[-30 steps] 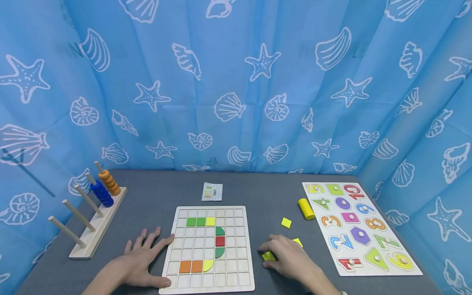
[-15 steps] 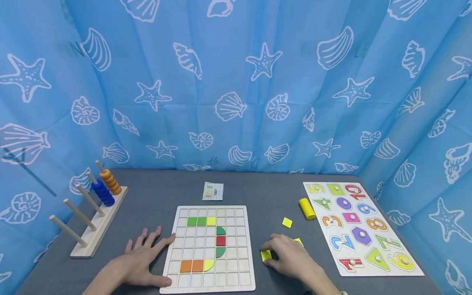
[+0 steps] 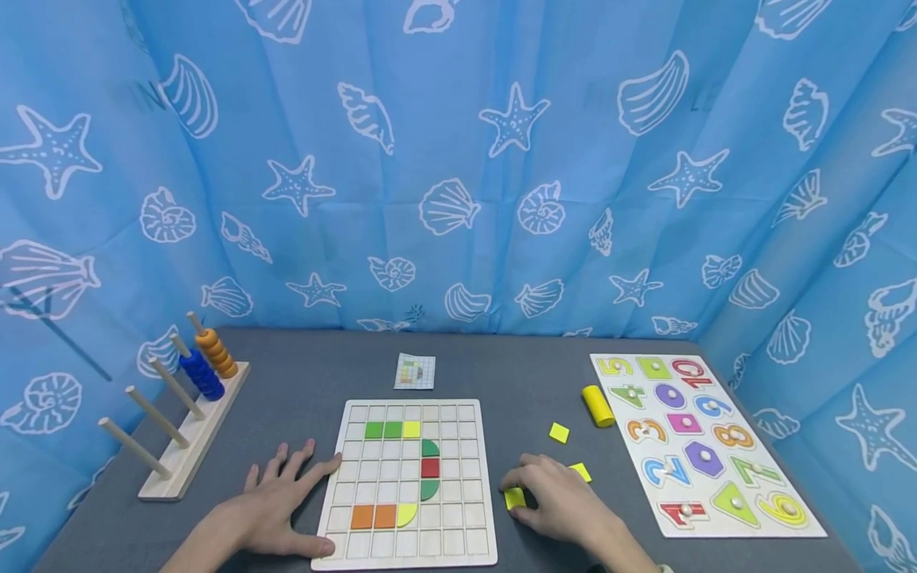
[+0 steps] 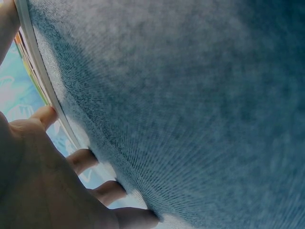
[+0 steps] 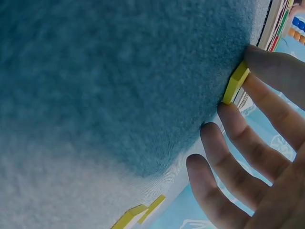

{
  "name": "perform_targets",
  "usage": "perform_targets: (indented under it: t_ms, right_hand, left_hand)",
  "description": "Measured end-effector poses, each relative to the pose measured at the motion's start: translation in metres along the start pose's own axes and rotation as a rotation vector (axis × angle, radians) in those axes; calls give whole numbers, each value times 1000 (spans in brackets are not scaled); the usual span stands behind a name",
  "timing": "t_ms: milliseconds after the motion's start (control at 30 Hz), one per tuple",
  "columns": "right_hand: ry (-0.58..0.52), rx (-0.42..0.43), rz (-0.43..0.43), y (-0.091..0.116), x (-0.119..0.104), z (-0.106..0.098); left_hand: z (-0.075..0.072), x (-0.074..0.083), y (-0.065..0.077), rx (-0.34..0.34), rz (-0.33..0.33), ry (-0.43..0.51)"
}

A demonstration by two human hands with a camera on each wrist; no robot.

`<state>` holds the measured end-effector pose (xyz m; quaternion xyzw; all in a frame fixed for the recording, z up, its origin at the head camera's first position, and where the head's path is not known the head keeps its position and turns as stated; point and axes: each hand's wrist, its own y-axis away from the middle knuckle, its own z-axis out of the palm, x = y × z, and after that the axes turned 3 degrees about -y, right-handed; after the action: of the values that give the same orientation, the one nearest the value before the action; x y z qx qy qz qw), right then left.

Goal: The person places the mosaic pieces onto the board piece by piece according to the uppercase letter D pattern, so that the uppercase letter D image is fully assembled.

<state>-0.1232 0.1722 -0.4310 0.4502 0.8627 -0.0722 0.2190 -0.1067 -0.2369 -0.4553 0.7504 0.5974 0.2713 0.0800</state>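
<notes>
My left hand (image 3: pixel 268 509) lies spread at the left side of the wooden grid board (image 3: pixel 327 549), its thumb and index finger touching the edge. The left wrist view shows the board edge (image 4: pixel 40 62) by those fingers. Right of the board, my right hand (image 3: pixel 562 501) pinches a yellow square tile (image 5: pixel 236 82) between thumb and fingers, low over the table. Green tiles (image 3: pixel 383 430), a red tile (image 3: pixel 430 468), orange tiles (image 3: pixel 373 516) and a yellow rounded tile (image 3: pixel 406 514) sit in the board's cells. Two dark green rounded tiles (image 3: pixel 430 489) flank the red one.
Loose yellow tiles (image 3: pixel 559 432) and a yellow cylinder (image 3: pixel 598 406) lie beyond the right hand. A number puzzle (image 3: pixel 705 446) occupies the right side. A bead stacker (image 3: pixel 193 438) stands left. Behind the board lies a small pattern card (image 3: pixel 415 372). A blue curtain (image 3: pixel 458 159) hangs behind.
My right hand has slid the yellow square tile slightly left along the table towards the board. The left hand holds its place at the board edge.
</notes>
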Motion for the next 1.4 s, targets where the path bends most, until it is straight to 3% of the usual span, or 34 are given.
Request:
perform_targets:
  t_ms: [267, 433, 600, 1167, 1400]
  right_hand:
    - [36, 46, -21, -1, -4, 3]
    - [8, 28, 18, -6, -12, 0]
    - [-8, 44, -10, -14, -25, -3]
    - [34, 76, -116, -58, -78, -5]
    - [103, 70, -176, -78, -101, 9]
  left_hand:
    - [5, -6, -5, -8, -20, 8]
    - [12, -12, -11, 10, -26, 0]
    - [10, -10, -11, 8, -37, -17]
    - [1, 2, -1, 6, -23, -19]
    - [1, 2, -1, 1, -21, -19]
